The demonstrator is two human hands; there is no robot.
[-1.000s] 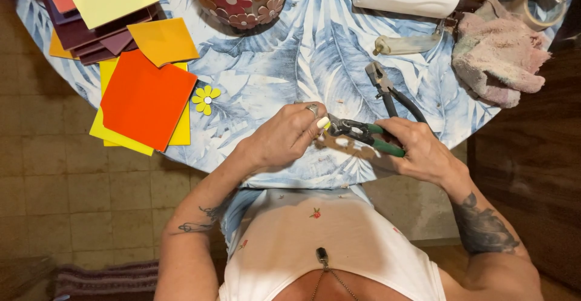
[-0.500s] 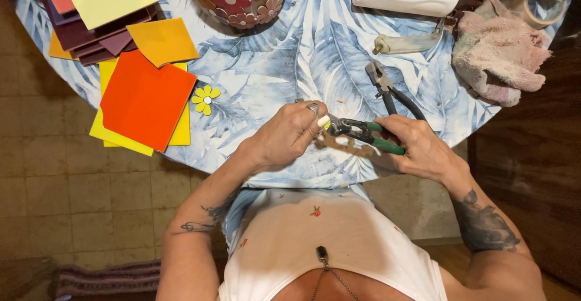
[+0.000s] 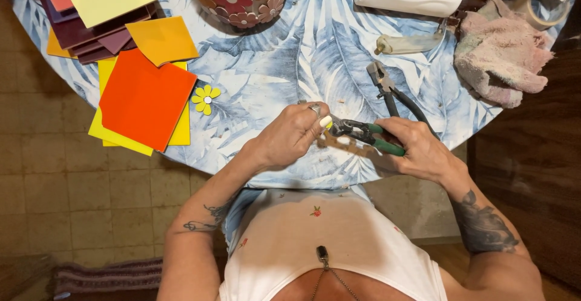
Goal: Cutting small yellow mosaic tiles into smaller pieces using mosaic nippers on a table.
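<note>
Green-handled nippers (image 3: pixel 366 136) sit over the near edge of the round table (image 3: pixel 315 52), gripped in the right hand (image 3: pixel 417 149). Their nose meets a small piece, too small to identify, pinched in the left hand (image 3: pixel 293 134). Beyond the nippers lie black pliers (image 3: pixel 393 95); an orange sheet (image 3: pixel 145 98) lies well to their left.
</note>
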